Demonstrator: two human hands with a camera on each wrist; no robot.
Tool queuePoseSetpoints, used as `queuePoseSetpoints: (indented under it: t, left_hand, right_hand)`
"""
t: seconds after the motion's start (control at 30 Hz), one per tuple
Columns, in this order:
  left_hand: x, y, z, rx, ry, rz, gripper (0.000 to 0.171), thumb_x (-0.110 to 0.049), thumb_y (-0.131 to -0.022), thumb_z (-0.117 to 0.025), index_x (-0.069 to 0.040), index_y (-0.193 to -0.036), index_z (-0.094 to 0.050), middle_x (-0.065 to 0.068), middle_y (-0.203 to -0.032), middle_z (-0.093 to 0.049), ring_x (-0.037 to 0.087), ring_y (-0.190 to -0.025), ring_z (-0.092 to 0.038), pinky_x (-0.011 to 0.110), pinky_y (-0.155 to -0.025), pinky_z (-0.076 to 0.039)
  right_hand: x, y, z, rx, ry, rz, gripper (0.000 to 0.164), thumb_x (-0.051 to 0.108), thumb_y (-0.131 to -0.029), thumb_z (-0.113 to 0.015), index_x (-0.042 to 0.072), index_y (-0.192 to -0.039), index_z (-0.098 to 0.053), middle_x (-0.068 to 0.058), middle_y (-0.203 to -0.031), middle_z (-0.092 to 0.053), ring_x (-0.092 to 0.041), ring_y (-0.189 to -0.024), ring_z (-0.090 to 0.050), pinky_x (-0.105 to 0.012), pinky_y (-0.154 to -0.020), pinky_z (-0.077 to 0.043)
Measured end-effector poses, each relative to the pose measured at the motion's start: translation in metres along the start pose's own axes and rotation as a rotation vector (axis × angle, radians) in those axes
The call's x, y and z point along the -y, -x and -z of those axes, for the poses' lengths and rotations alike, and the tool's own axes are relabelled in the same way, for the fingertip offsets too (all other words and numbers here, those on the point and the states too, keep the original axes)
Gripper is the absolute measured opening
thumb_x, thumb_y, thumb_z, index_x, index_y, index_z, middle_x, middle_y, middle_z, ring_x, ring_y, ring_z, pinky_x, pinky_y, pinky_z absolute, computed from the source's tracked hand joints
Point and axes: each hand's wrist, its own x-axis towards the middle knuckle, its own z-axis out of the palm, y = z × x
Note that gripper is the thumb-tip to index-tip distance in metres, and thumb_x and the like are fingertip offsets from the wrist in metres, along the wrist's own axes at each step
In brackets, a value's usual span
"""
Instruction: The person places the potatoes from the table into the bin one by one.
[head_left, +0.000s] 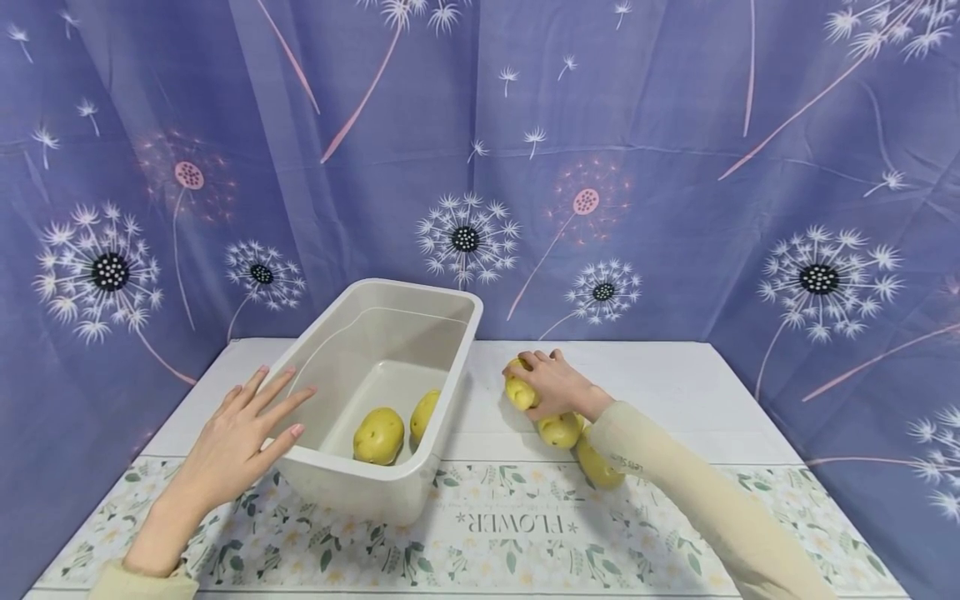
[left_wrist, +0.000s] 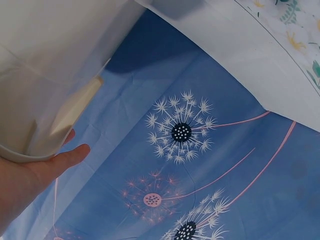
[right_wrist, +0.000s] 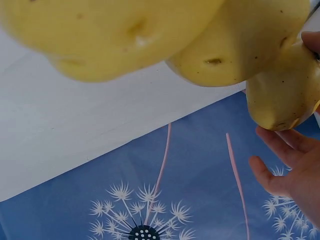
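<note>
My right hand holds a yellow potato on the right part of the table, fingers over its far side. Two more potatoes lie in a row behind it towards me: a middle one and a nearer one beside the sleeve. In the right wrist view the fingers curve about the end of the held potato. My left hand, fingers spread, rests at the left rim of a pale grey plastic bin. Inside the bin are two potatoes, one near the middle and one partly hidden by the right wall.
A white table carries a floral-printed runner with the word FLOWER along its near side. Purple-blue dandelion curtains hang close behind and on both sides. The bin's tall walls stand between the left hand and the potatoes on the table.
</note>
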Motion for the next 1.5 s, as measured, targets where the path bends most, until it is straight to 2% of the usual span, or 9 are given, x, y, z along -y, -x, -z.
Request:
queuePoseSetpoints:
  t: [0.5, 0.87, 1.5]
  left_hand:
    - [0.001, 0.0, 0.0, 0.008, 0.002, 0.006, 0.045, -0.031, -0.088, -0.052, -0.023, -0.131, -0.046, 0.017, -0.14, -0.038, 0.037, -0.135, -0.018, 0.065, -0.099, -0.021]
    - [-0.001, -0.001, 0.0, 0.008, 0.005, 0.006, 0.044, -0.031, -0.088, -0.053, -0.023, -0.131, -0.047, 0.017, -0.139, -0.038, 0.038, -0.135, -0.019, 0.065, -0.098, -0.021]
    - [0.0, 0.0, 0.0, 0.01, 0.005, 0.008, 0.045, -0.03, -0.087, -0.054, -0.023, -0.131, -0.047, 0.017, -0.139, -0.038, 0.037, -0.135, -0.018, 0.065, -0.099, -0.021]
  right_hand:
    - [0.002, -0.001, 0.013, -0.016, -0.019, -0.009, 0.071, 0.03, -0.06, -0.07, 0.021, -0.127, -0.047, -0.018, -0.127, -0.045, -0.032, -0.113, -0.045, -0.055, -0.084, -0.039]
    - [-0.002, -0.001, 0.02, -0.034, -0.015, -0.008, 0.07, 0.033, -0.062, -0.071, 0.02, -0.126, -0.047, -0.02, -0.129, -0.044, -0.033, -0.114, -0.045, -0.056, -0.086, -0.038]
    - [-0.004, 0.0, 0.037, -0.08, -0.016, 0.007, 0.068, 0.036, -0.063, -0.07, 0.019, -0.125, -0.048, -0.018, -0.127, -0.045, -0.03, -0.109, -0.047, -0.044, -0.077, -0.039]
